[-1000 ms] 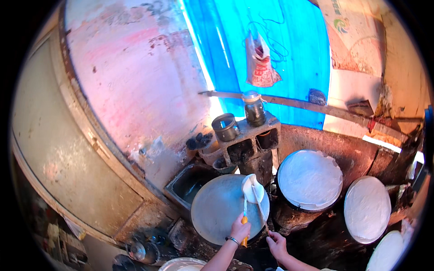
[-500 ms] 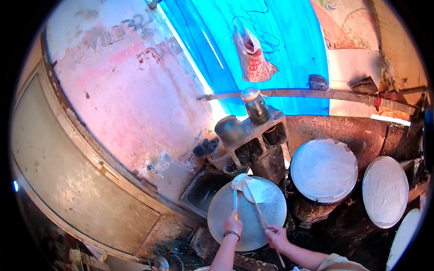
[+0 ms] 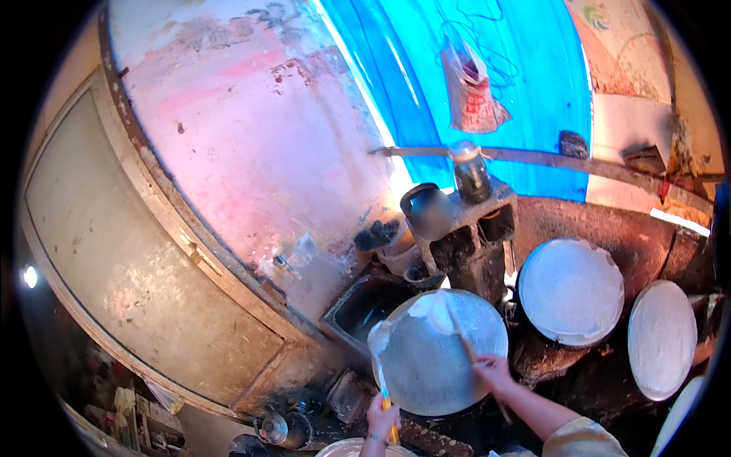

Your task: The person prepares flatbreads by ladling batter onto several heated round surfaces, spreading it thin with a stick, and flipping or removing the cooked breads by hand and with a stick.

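Observation:
My left hand [image 3: 383, 419] is closed round the yellow handle of a ladle [image 3: 379, 364]. The ladle's whitish bowl hangs by the left rim of a large round metal griddle [image 3: 430, 377]. Across the griddle's right part slants a thin wooden stick [image 3: 465, 344], gripped by my right hand [image 3: 493, 373]. The stick's far end meets a patch of white batter [image 3: 434, 311] near the griddle's far edge; its tip is hard to make out. Bare grey metal shows over the rest of the griddle.
To the right stand a round griddle covered in white batter [image 3: 571, 293] and another white round [image 3: 662, 340]. A dark square basin [image 3: 364, 308] lies left of my griddle. Behind are a pot [image 3: 428, 213] and a lidded jar [image 3: 472, 179] on a sooty block stand. A metal kettle [image 3: 283, 430] sits lower left.
My left hand has drawn the ladle back from the batter to the griddle's left rim and nearer me. The stick's end remains at the batter. The whole view has shifted.

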Demonstrator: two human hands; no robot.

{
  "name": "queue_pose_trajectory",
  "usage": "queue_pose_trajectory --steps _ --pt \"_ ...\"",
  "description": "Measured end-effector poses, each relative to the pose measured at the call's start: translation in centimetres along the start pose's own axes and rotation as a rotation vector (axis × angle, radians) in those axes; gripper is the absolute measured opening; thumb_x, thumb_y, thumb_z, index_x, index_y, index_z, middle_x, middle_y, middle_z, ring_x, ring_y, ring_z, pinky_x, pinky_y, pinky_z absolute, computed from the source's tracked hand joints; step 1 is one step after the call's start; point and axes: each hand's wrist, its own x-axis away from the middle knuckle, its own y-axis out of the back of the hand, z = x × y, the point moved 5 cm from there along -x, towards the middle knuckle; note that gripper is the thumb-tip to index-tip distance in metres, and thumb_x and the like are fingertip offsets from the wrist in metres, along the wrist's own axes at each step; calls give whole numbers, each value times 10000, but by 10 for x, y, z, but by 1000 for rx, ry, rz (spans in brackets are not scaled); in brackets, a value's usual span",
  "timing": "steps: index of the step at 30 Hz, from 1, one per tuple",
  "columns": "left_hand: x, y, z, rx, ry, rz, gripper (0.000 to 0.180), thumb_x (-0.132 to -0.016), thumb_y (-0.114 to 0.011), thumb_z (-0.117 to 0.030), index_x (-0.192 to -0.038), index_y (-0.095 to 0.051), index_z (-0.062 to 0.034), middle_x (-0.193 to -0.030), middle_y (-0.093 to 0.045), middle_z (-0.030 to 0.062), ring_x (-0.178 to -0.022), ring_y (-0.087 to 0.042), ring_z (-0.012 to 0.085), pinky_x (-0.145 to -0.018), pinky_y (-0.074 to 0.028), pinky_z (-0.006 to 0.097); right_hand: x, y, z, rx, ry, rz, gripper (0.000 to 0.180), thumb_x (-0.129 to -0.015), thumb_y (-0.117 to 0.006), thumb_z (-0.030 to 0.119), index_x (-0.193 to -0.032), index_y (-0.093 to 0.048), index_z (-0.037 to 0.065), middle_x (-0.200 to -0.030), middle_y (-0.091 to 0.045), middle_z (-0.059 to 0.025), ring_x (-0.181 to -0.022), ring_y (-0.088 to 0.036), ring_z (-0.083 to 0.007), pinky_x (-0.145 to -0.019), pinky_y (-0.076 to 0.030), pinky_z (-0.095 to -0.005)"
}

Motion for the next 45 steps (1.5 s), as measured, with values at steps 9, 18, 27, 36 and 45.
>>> queue_pose_trajectory --steps 9,18,27,36,45 --pt "85 66 157 121 -146 -94 425 -799 -539 -17 -1207 -421 -44 -752 -510 -2 -588 -488 74 -447 -393 193 -43 25 65 65 -123 79 167 -673 -710 115 -805 -661 26 -657 -623 -64 -559 -566 -107 -535 -480 -234" --pt "200 31 14 316 89 -259 464 -816 -515 -42 -1245 -358 -120 -718 -492 -10 -470 -434 67 -368 -338 174 -57 39 62 195 -214 455 205 -708 -696 88 -907 -651 83 -584 -533 8 -391 -382 -51 -341 -263 -197" --pt "196 -6 -10 924 88 -16 521 -863 -512 -84 -1326 -277 -127 -711 -450 27 -449 -347 35 -387 -277 160 -83 70 44 157 -216 640 219 -747 -582 68 -964 -583 40 -523 -491 -6 -317 -365 -64 -278 -240 -205" --pt "223 -14 18 1014 -82 -133 551 -834 -561 -78 -1318 -300 -106 -850 -484 17 -495 -387 25 -397 -295 150 -70 56 56 239 -451 872 299 -771 -522 -18 -1062 -514 47 -608 -463 -23 -402 -378 -80 -332 -295 -190" --pt "207 -10 9 1102 -105 -96 534 -809 -539 -30 -1283 -316 -138 -822 -453 31 -503 -392 48 -405 -331 158 -50 31 56 415 -489 913 238 -745 -619 97 -967 -556 39 -748 -530 -23 -667 -526 -156 -576 -429 -290"
